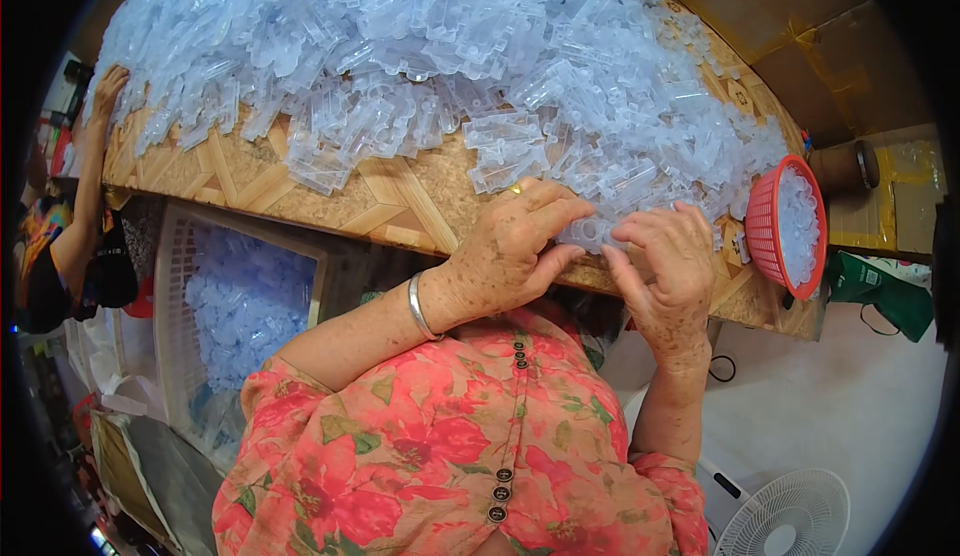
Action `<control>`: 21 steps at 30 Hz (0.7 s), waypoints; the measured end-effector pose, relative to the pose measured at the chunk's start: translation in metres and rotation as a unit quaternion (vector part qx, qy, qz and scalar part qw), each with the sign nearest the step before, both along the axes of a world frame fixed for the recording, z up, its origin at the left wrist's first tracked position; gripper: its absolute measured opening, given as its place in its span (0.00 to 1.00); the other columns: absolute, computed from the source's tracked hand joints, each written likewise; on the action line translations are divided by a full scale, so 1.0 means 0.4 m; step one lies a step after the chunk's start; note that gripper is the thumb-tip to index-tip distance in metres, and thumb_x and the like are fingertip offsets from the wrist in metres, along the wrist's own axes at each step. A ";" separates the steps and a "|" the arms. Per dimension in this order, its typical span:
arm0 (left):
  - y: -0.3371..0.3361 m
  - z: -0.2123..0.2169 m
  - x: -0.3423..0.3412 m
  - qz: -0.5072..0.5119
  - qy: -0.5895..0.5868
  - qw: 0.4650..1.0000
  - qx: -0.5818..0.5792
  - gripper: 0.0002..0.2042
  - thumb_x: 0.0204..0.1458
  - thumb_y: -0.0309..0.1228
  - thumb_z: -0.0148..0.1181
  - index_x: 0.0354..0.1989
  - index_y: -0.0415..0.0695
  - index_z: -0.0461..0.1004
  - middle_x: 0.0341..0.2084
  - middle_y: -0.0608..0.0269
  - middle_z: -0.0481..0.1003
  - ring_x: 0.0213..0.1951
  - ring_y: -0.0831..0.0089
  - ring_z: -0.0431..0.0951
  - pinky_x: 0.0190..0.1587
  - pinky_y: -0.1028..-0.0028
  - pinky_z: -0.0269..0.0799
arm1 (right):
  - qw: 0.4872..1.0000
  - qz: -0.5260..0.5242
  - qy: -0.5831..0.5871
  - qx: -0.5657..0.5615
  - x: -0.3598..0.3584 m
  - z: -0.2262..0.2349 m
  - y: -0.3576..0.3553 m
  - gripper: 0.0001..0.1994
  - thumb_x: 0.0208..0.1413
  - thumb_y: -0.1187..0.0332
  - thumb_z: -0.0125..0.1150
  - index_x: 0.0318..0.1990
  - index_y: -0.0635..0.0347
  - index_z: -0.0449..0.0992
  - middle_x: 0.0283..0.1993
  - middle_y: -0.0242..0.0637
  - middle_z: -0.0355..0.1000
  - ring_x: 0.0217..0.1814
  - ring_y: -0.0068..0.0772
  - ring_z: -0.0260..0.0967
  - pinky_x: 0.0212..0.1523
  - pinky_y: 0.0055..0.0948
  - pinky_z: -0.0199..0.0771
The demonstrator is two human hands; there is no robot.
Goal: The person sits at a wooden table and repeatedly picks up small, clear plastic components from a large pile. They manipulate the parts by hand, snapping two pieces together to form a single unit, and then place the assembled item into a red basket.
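My left hand (520, 241), with a ring and a silver bangle, pinches a small clear plastic piece (582, 233) between thumb and fingers at the table's near edge. From the other side my right hand (665, 266) closes on the same piece, its thumb and fingertips at the right end. The fingers partly cover the piece, so its full shape is hidden. Just beyond both hands spreads a big heap of clear, bluish plastic parts (430, 36), many of them flat and oblong.
A red plastic basket (765, 221) of small clear parts stands at the table's right end. Below the table (400, 196), at left, is a pale crate (172, 306) of bluish parts. Another person's arm (92, 171) reaches the heap at far left. A white fan (785, 521) stands lower right.
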State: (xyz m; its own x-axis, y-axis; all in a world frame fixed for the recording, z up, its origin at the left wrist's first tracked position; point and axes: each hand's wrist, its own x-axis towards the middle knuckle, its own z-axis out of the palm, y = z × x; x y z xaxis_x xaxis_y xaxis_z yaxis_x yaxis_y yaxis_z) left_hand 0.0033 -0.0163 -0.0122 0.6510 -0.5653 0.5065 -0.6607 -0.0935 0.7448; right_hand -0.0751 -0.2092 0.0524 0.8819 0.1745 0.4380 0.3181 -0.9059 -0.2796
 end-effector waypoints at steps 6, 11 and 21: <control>0.003 -0.003 0.000 0.003 0.006 1.000 -0.009 0.19 0.46 0.23 0.70 0.50 0.41 0.78 0.43 0.53 0.78 0.42 0.54 0.77 0.44 0.62 0.74 | 0.998 0.040 -0.004 -0.051 0.032 0.031 0.024 0.12 0.46 0.75 0.73 0.38 0.58 0.78 0.39 0.34 0.77 0.46 0.38 0.74 0.61 0.48 0.69; -0.003 -0.004 0.004 -0.012 0.004 1.000 -0.024 0.19 0.46 0.23 0.70 0.49 0.41 0.78 0.41 0.53 0.77 0.40 0.53 0.76 0.43 0.62 0.74 | 0.999 0.038 0.026 0.014 0.023 0.037 0.015 0.12 0.45 0.74 0.74 0.38 0.58 0.78 0.37 0.34 0.77 0.46 0.38 0.74 0.59 0.46 0.70; 0.002 -0.009 0.004 -0.002 -0.009 1.000 -0.020 0.18 0.46 0.24 0.70 0.48 0.40 0.78 0.42 0.52 0.77 0.41 0.53 0.76 0.44 0.61 0.73 | 0.985 0.110 0.071 -0.114 0.059 0.101 0.041 0.10 0.43 0.75 0.69 0.34 0.59 0.76 0.31 0.37 0.71 0.39 0.42 0.69 0.50 0.40 0.70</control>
State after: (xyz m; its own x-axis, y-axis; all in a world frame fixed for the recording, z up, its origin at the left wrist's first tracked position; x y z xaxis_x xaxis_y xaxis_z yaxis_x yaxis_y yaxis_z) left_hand 0.0051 -0.0155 -0.0159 0.6394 -0.5471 0.5402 -0.6740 -0.0608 0.7362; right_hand -0.0514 -0.1929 0.0928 0.8613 0.4473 0.2411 0.4858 -0.8640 -0.1323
